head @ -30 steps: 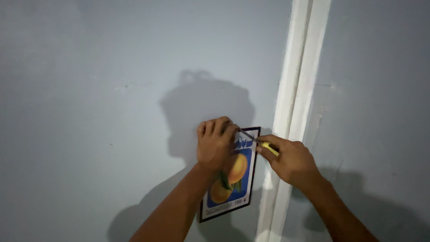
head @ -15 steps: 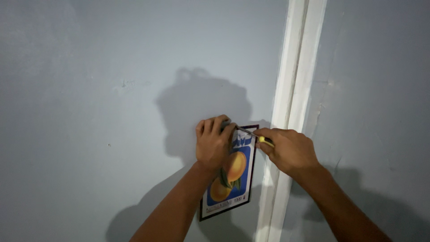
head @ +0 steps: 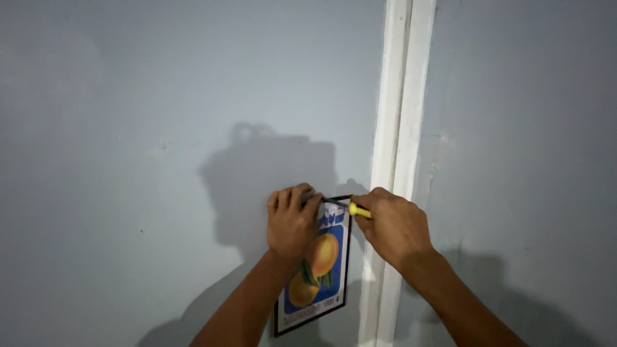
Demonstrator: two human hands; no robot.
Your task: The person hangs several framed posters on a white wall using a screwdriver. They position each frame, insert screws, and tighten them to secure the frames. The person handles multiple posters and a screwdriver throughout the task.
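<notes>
A small framed picture [head: 321, 270] with orange fruit on a blue ground and a dark frame hangs tilted against the pale grey-blue wall [head: 148, 128]. My left hand [head: 292, 222] presses flat on its upper left part and covers that corner. My right hand [head: 393, 228] is closed around a tool with a yellow handle [head: 358, 210], whose thin dark shaft points left to the frame's top edge. What the tip touches is too small to make out.
A white vertical trim strip [head: 398, 128] runs down the wall just right of the picture, behind my right hand. The shadow of my head and arms falls on the wall above and left of the picture.
Both hands and the picture sit lower in view as the camera tilted up. The hands keep the same hold on the picture and the tool.
</notes>
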